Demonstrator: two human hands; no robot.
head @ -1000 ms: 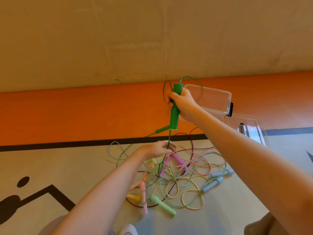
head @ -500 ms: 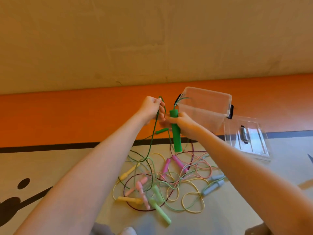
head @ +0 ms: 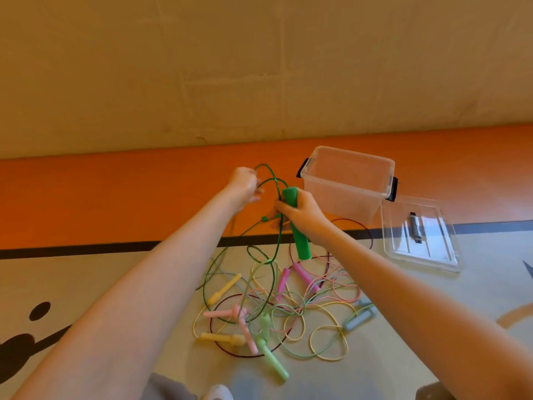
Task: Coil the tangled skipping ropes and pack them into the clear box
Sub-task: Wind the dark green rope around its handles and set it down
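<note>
Your right hand (head: 300, 210) grips the dark green rope's handle (head: 297, 225) above the floor's tangled pile (head: 277, 310), anchoring it while your left hand (head: 243, 184) pinches a cord loop (head: 269, 180) to coil; clear box (head: 346, 186) waits open beside the wall edge.

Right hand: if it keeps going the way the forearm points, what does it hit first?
The right hand, gripping the dark green handle, points up-left toward the left hand holding the green cord. It likely meets that cord loop first, then the hand; depth is unclear.
</note>
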